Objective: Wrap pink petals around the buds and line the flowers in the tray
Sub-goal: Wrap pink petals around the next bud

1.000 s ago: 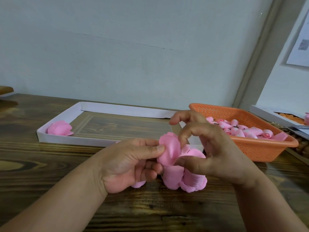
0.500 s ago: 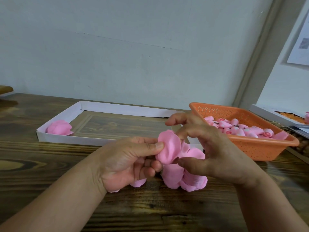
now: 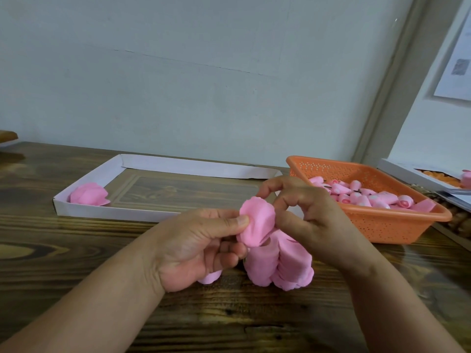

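Note:
My left hand (image 3: 196, 248) pinches a half-wrapped pink flower (image 3: 257, 222) between thumb and fingers, low over the table. My right hand (image 3: 311, 220) curls its fingers and thumb round the flower's right side, pressing a petal against it. The bud inside is hidden by petals. A pile of loose pink petals (image 3: 280, 268) lies on the wood directly under both hands. One finished pink flower (image 3: 89, 194) sits in the near left corner of the white tray (image 3: 112, 212). Pink buds (image 3: 362, 194) fill the orange basket (image 3: 382, 225) to the right.
The dark wooden table (image 3: 51, 250) runs back to a pale wall. A second white box with orange pieces (image 3: 433, 178) stands at the far right edge, behind the basket. A paper sheet (image 3: 458, 67) hangs on the right wall.
The flower has stayed in both hands. My right fingers have shifted slightly over the petal, and the hands sit almost where they were.

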`<action>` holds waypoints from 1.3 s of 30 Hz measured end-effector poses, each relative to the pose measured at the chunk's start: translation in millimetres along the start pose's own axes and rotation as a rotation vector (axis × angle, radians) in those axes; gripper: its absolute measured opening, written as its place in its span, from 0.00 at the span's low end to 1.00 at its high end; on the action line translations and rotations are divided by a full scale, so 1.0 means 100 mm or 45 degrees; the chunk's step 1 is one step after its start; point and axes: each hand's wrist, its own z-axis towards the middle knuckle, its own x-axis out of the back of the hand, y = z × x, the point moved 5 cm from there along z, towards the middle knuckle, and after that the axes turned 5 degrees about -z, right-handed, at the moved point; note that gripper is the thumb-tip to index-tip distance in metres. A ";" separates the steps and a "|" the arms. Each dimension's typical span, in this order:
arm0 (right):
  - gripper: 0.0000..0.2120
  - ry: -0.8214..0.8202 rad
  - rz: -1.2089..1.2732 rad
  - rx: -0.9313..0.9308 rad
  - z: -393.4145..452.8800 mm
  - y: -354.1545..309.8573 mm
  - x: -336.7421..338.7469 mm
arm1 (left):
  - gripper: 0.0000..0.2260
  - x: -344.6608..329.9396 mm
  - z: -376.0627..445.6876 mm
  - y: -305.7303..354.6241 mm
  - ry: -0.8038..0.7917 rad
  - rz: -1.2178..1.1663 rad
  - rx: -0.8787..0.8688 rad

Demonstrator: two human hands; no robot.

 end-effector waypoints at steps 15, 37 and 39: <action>0.08 0.003 0.011 -0.049 0.02 0.01 -0.07 | 0.07 0.02 0.02 0.03 0.027 0.046 -0.097; 0.17 0.514 -0.246 -0.230 0.00 0.00 -0.15 | 0.10 0.03 0.03 0.04 0.266 0.266 -0.358; 0.16 0.578 -0.307 -0.189 -0.01 -0.03 -0.16 | 0.10 0.02 0.03 0.04 0.271 0.255 -0.396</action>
